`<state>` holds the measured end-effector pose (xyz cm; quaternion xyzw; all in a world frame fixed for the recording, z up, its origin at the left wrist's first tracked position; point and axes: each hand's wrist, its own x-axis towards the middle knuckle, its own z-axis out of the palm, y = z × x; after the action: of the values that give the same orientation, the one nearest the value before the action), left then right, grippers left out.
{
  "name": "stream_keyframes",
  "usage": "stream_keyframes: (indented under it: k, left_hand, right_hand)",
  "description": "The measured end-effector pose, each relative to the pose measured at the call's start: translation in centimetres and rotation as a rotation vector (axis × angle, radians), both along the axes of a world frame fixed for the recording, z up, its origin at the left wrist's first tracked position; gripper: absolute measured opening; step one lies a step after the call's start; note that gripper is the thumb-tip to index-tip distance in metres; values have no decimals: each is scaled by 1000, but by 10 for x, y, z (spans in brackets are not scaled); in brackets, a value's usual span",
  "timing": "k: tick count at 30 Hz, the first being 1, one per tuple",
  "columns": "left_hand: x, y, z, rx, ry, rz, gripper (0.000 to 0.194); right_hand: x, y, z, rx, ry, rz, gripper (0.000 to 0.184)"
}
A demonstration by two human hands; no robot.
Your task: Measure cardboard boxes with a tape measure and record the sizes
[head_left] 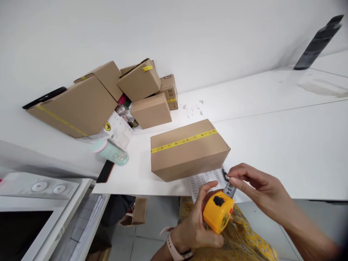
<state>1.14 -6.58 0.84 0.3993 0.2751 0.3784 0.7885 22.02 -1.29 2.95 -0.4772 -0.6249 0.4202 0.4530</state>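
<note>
Yellow plastic cases the tape measure [218, 214], held at the near edge of the desk [272, 145] in the left hand [194, 226]. That hand's grip is curled round the case, part open by the case's width, with the thumb on the near side and the black button facing up. A short stretch of silvery blade [229, 190] sticks out of it, and the right hand [261, 185] has its grip closed in a pinch at the blade's end. A pale pink wristband [174, 249] circles the left wrist.

Just beyond the hands, a printed sheet [199, 182] lies partly under a closed brown carton [187, 154], which has yellow printed tape along its top. Yellow patterned cloth [247, 235] shows below the hands.

Out to the left stands a mint tumbler [115, 154] with a pink-rimmed lid, near a white printed package [119, 132]. Behind them, more cardboard boxes [138, 85] are grouped towards the wall. A white appliance with two dials [32, 188] sits at the near left. At the far right, a dark bottle [315, 47] stands by the wall.
</note>
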Motion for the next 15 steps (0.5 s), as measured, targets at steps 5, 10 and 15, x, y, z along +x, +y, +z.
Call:
stream_keyframes:
  k: [5,10,15]
  left_hand:
    - [-3,-3,-9,-21,16,59,103]
    - [-12,-8,-17,-86,-3,144,99]
    - [-32,-15,-13,-54,48,275,92]
  right_hand:
    - [-22,-17,-11,-1,17,21,22]
    - [-36,-27,-28,33,-36,16,21]
    - [-35,-27,-42,24,-30,5,23]
